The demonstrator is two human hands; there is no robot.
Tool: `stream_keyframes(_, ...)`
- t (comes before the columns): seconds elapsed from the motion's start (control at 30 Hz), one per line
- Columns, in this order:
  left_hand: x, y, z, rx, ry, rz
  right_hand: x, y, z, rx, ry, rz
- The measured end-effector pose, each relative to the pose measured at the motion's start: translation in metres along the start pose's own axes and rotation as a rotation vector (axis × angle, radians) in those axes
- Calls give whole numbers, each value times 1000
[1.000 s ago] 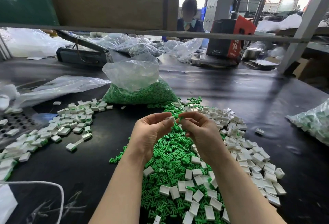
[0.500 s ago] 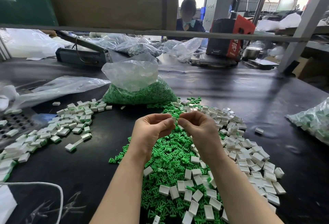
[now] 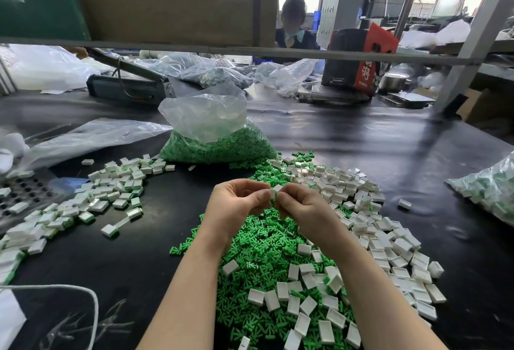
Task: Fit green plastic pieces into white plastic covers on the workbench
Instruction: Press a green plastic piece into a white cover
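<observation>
**Both hands pinch one white cover above the green heap**

Head view: The left hand [image 3: 236, 205] and the right hand [image 3: 301, 207] meet fingertip to fingertip over the black workbench [image 3: 389, 149]. Between them sits a small white cover [image 3: 274, 190], pinched from each side by curled fingers and thumbs. Whether a green piece is already inside it cannot be told; the fingers hide most of it. Both forearms reach in from the bottom edge, the wrists raised above the parts below.

Directly under the hands lies the heap of loose green pieces [image 3: 258, 252], spread toward the near edge of the workbench. Empty white covers [image 3: 375, 238] lie scattered over the right side of that heap and on to the right, many with the open side up. To the left, well apart from the hands, is a spread of finished covers [image 3: 91, 205], white with a green edge showing. Behind the heap stands an open clear bag of green pieces [image 3: 217, 141], its top crumpled upward. A flat clear bag [image 3: 89, 138] lies to the left of it, and another clear bag holding white and green parts [image 3: 489, 194] sits at the right edge. At the far side of the workbench a second person [image 3: 293, 29] sits beside a red and black carton [image 3: 361, 57].
</observation>
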State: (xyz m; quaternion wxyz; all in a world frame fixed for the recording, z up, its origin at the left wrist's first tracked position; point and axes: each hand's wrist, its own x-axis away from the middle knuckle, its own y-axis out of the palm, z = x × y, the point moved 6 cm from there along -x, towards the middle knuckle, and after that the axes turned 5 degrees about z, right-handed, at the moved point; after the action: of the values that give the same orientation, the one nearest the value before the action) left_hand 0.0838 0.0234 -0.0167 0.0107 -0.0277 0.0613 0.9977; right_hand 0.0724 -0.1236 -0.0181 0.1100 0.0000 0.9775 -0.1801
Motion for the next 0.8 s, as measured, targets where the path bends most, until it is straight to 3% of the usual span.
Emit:
stream_keyframes(0.2,0,8,-7,-312,-3,-176,0,1,1,-25,-6,-36)
stream_keyframes(0.47,0,10,-9,-345,32,-243,1,5,4,-25,54,-121)
stream_keyframes(0.8,-1,9,-5,-418,118,-246,6,2,-7,54,-21,-130)
